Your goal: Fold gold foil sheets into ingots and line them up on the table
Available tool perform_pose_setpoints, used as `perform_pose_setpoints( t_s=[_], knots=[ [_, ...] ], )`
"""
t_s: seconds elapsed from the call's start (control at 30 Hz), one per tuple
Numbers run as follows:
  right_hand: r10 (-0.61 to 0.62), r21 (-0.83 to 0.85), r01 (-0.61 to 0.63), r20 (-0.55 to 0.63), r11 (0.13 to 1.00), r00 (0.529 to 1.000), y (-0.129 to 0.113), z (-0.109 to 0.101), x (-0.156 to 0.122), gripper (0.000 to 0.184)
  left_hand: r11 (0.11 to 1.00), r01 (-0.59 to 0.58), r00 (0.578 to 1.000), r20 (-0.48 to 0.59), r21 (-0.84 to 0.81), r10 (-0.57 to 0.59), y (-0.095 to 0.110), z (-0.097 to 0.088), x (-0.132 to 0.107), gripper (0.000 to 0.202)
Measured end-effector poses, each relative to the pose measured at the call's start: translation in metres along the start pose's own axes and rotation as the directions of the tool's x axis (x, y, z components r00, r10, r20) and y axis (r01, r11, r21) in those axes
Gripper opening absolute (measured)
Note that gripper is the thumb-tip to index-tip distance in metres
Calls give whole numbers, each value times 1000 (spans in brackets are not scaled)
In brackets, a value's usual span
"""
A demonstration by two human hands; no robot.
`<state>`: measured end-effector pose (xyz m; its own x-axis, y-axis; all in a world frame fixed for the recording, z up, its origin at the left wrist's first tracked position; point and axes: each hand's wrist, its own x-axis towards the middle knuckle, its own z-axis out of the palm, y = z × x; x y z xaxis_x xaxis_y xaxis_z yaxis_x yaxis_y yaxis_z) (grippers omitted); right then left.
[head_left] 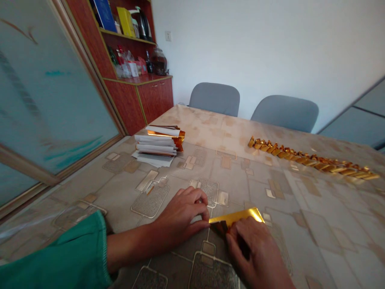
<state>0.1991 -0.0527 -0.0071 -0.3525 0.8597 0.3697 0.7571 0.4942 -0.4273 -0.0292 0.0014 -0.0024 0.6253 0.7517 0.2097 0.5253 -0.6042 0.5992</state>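
A folded sheet of gold foil paper (240, 216) lies low over the patterned tablecloth, its shiny side facing up. My left hand (187, 212) pinches the left tip of it between thumb and fingers. On the right, my right hand (254, 245) is closed on its near edge, fingers bent and covering part of the fold. Farther back on the left stands a stack of folded papers (156, 144), white on one side and gold on the other. A long row of folded gold foil pieces (306, 158) lies at the right.
The table (198, 184) has a patterned cover. Two grey chairs, the left chair (215, 98) and the right chair (285, 112), stand at its far side. A red wooden cabinet (150, 98) with bottles and boxes is at the back left, near a frosted sliding door (51, 92).
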Motion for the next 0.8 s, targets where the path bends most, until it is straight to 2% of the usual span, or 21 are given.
perform_pose_setpoints(
  t_s=[0.27, 0.5, 0.8],
  knots=[
    [-42, -128, 37, -36, 991, 998, 5, 7, -2, 21, 999, 11, 1000, 13, 44, -11, 3, 3, 4, 6],
    [-67, -275, 69, 18, 959, 998, 9, 11, -7, 20, 997, 26, 999, 17, 74, -28, 5, 3, 8, 5],
    [-85, -296, 79, -8, 952, 996, 6, 10, -3, 39, 997, 41, 999, -15, 66, -40, 5, 6, 7, 9]
  ],
)
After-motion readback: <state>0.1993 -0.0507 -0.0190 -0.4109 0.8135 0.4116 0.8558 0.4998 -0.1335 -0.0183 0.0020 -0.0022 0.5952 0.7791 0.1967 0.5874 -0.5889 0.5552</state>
